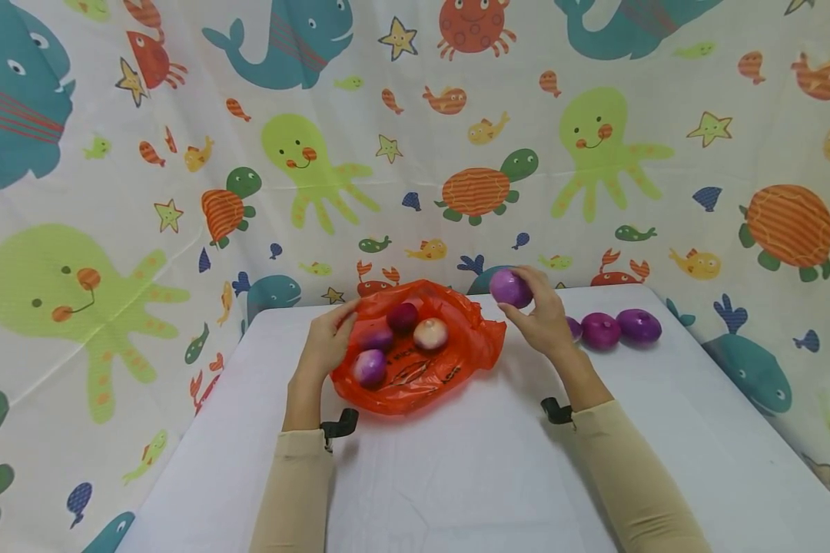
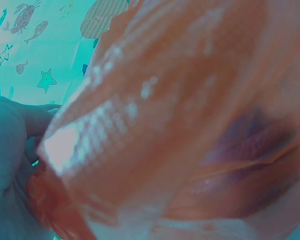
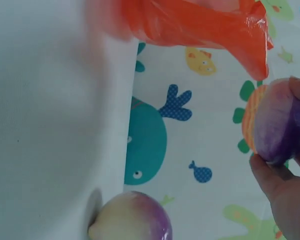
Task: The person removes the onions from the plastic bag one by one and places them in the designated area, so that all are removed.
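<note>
In the head view, with 12 o'clock pointing away from the person, the left hand sits at 9 o'clock of the red plastic bag, its grip narrow, pinching the rim. The right hand holds 1 purple onion between thumb and fingers, raised at the bag's 2 o'clock. Inside the open bag lie 4 onions: a dark red onion near 11 o'clock, a cream onion toward 1, a purple onion partly shaded between 9 and 10, and a purple-and-white onion at 8. At 3 o'clock of the bag, a row of 3 purple onions rests on the white worktop, its nearest member partly hidden by the right hand. A sea-animal-print cloth hangs beyond, at 12 o'clock.
</note>
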`<act>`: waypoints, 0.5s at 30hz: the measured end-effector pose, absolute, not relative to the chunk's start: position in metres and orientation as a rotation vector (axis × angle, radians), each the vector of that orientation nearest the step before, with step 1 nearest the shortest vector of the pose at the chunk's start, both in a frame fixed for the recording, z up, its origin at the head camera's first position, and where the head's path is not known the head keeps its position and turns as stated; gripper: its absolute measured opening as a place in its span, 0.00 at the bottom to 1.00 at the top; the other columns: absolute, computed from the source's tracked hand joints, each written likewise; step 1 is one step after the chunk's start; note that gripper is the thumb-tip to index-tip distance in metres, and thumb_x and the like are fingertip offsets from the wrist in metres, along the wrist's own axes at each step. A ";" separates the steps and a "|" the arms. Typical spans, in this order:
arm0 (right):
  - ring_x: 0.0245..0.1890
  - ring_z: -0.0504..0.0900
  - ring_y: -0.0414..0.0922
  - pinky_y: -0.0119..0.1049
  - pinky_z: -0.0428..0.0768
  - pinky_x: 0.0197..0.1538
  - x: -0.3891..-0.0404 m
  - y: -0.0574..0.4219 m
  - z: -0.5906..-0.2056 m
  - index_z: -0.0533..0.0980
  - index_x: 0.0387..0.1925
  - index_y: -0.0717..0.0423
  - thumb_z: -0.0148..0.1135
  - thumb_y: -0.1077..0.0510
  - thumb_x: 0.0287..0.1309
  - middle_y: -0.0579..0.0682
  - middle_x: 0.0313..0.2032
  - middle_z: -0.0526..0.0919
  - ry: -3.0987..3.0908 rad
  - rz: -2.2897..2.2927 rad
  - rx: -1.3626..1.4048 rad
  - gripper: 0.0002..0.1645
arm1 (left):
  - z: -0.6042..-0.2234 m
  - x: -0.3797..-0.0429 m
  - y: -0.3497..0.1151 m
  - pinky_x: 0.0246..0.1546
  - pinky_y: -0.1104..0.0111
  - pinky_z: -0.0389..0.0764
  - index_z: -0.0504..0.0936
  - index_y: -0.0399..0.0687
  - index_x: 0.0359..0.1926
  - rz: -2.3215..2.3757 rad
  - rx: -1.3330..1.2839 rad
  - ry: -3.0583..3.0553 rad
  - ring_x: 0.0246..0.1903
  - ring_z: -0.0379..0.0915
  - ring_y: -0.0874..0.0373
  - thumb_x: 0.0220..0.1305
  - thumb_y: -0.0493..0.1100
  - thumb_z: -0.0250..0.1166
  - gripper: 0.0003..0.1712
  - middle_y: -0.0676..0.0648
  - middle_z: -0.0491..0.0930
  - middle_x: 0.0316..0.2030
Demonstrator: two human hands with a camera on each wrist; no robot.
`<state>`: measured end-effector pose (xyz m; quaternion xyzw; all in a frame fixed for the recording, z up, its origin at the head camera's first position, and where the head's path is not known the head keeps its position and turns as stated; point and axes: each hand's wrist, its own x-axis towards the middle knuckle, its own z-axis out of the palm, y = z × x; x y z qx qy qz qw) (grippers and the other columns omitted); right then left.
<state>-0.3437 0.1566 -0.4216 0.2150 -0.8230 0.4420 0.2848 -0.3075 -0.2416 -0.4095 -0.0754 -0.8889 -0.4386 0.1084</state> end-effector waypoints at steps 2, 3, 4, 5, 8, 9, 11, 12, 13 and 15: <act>0.68 0.73 0.60 0.61 0.76 0.68 -0.343 0.160 -0.421 0.69 0.70 0.59 0.77 0.64 0.56 0.61 0.69 0.72 -2.245 1.179 0.549 0.42 | -0.409 -0.307 -0.241 0.66 0.47 0.78 0.72 0.61 0.75 -1.291 -0.222 -2.615 0.69 0.73 0.44 0.82 0.47 0.53 0.25 0.46 0.76 0.70; 0.68 0.73 0.60 0.61 0.77 0.68 -0.343 0.162 -0.421 0.69 0.70 0.59 0.77 0.64 0.56 0.61 0.69 0.72 -2.271 1.176 0.536 0.42 | -0.409 -0.307 -0.241 0.66 0.47 0.78 0.72 0.61 0.75 -1.291 -0.225 -2.614 0.69 0.73 0.44 0.82 0.47 0.53 0.25 0.46 0.76 0.70; 0.67 0.73 0.61 0.62 0.77 0.67 -0.343 0.164 -0.422 0.69 0.70 0.59 0.77 0.64 0.56 0.61 0.69 0.72 -2.298 1.169 0.526 0.42 | -0.409 -0.307 -0.241 0.67 0.47 0.77 0.72 0.60 0.75 -1.290 -0.226 -2.614 0.69 0.73 0.44 0.82 0.47 0.53 0.25 0.46 0.76 0.70; 0.67 0.73 0.61 0.63 0.77 0.67 -0.343 0.167 -0.423 0.69 0.70 0.59 0.77 0.64 0.56 0.61 0.69 0.72 -2.325 1.156 0.517 0.42 | -0.409 -0.307 -0.241 0.67 0.47 0.77 0.72 0.60 0.75 -1.290 -0.229 -2.614 0.69 0.73 0.44 0.82 0.47 0.53 0.25 0.46 0.76 0.70; 0.66 0.72 0.62 0.64 0.77 0.67 -0.345 0.174 -0.427 0.69 0.69 0.58 0.77 0.63 0.56 0.62 0.68 0.72 -2.407 1.132 0.494 0.41 | -0.410 -0.307 -0.241 0.66 0.47 0.78 0.72 0.60 0.75 -1.292 -0.226 -2.618 0.68 0.74 0.44 0.82 0.48 0.53 0.25 0.46 0.77 0.69; 0.66 0.72 0.62 0.65 0.77 0.66 -0.346 0.176 -0.428 0.69 0.69 0.58 0.77 0.63 0.56 0.62 0.67 0.72 -2.439 1.128 0.486 0.41 | -0.410 -0.307 -0.240 0.66 0.47 0.78 0.72 0.60 0.75 -1.293 -0.224 -2.619 0.68 0.74 0.44 0.82 0.48 0.53 0.25 0.46 0.77 0.69; 0.66 0.72 0.63 0.65 0.76 0.67 -0.348 0.179 -0.430 0.68 0.69 0.58 0.76 0.62 0.57 0.63 0.67 0.71 -2.515 1.115 0.466 0.41 | -0.410 -0.307 -0.240 0.65 0.47 0.79 0.72 0.60 0.75 -1.301 -0.220 -2.620 0.67 0.74 0.44 0.82 0.48 0.53 0.25 0.46 0.77 0.69; 0.66 0.71 0.63 0.65 0.76 0.67 -0.348 0.181 -0.431 0.68 0.70 0.58 0.76 0.61 0.57 0.63 0.67 0.71 -2.557 1.110 0.454 0.41 | -0.409 -0.307 -0.240 0.65 0.47 0.79 0.72 0.60 0.75 -1.304 -0.219 -2.621 0.67 0.75 0.44 0.82 0.48 0.53 0.25 0.46 0.77 0.69; 0.66 0.71 0.63 0.66 0.76 0.67 -0.349 0.182 -0.432 0.67 0.70 0.58 0.76 0.61 0.57 0.62 0.67 0.71 -2.602 1.100 0.442 0.42 | -0.409 -0.307 -0.240 0.65 0.47 0.79 0.72 0.60 0.75 -1.306 -0.218 -2.620 0.67 0.75 0.44 0.82 0.48 0.53 0.25 0.46 0.77 0.69; 0.67 0.70 0.63 0.66 0.75 0.68 -0.351 0.183 -0.434 0.67 0.70 0.56 0.76 0.59 0.58 0.62 0.67 0.72 -2.686 1.069 0.422 0.42 | -0.409 -0.307 -0.240 0.65 0.46 0.79 0.72 0.60 0.75 -1.310 -0.216 -2.619 0.67 0.74 0.44 0.82 0.49 0.53 0.25 0.46 0.77 0.69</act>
